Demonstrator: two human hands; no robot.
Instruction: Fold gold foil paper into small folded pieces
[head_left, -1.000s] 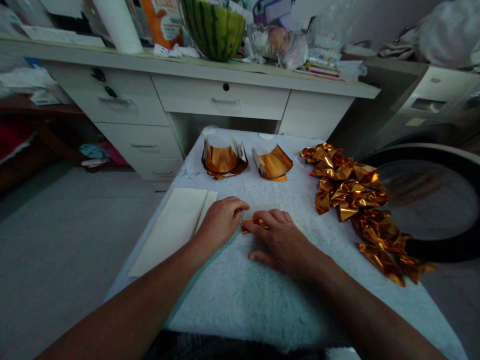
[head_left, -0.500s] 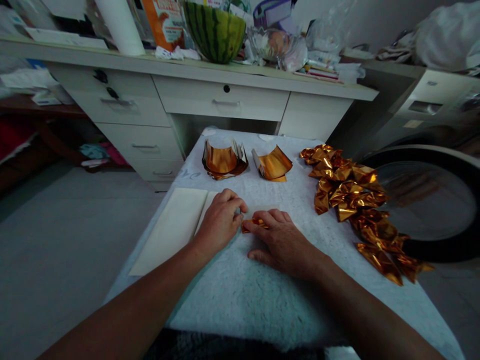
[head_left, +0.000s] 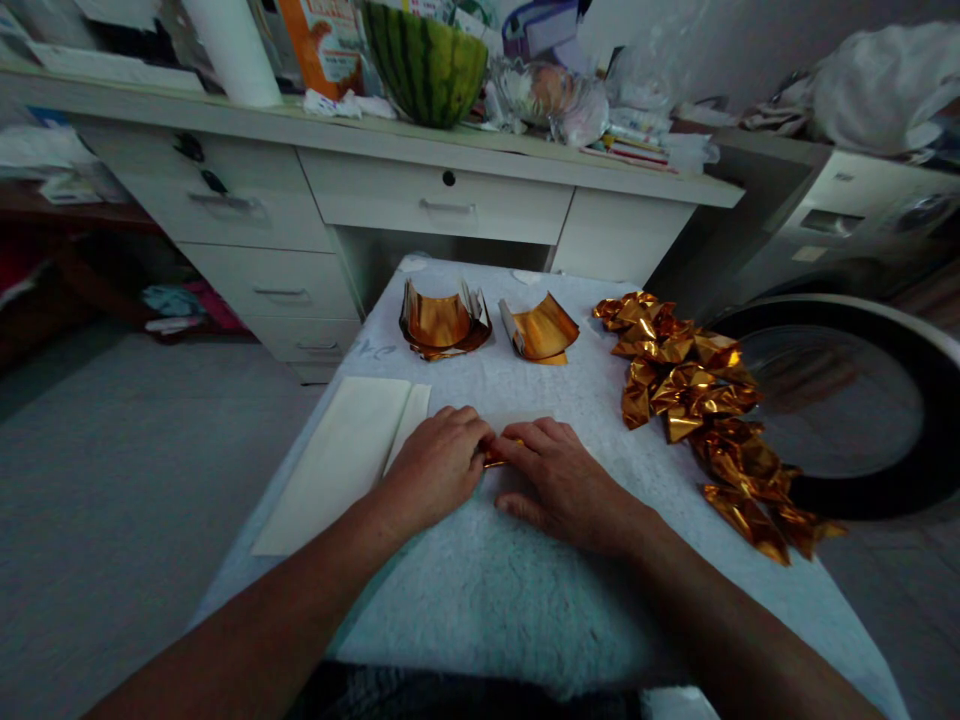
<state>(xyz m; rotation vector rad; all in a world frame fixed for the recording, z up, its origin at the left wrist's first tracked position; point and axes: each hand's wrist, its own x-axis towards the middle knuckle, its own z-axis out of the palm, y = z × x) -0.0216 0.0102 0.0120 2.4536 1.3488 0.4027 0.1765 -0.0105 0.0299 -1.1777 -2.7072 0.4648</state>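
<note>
A small piece of gold foil lies on the cloth-covered table, mostly hidden under my fingers. My left hand is closed at the foil's left end, its fingertips bent down onto it. Over the right part of the foil rests my right hand, fingers bent forward and the thumb apart, pressing it to the cloth. White folded paper lies to the left of my left hand. Beyond the hands stand a curved stack of gold sheets and a smaller curved stack.
Folded gold foil pieces are heaped along the table's right side. An open round washer door stands beside it. Behind, a white desk holds a cut watermelon, a paper roll and bags.
My left hand has turned palm-down and its fingers have come down onto the foil, close to my right fingertips. Less foil shows now. The view has shifted slightly.
</note>
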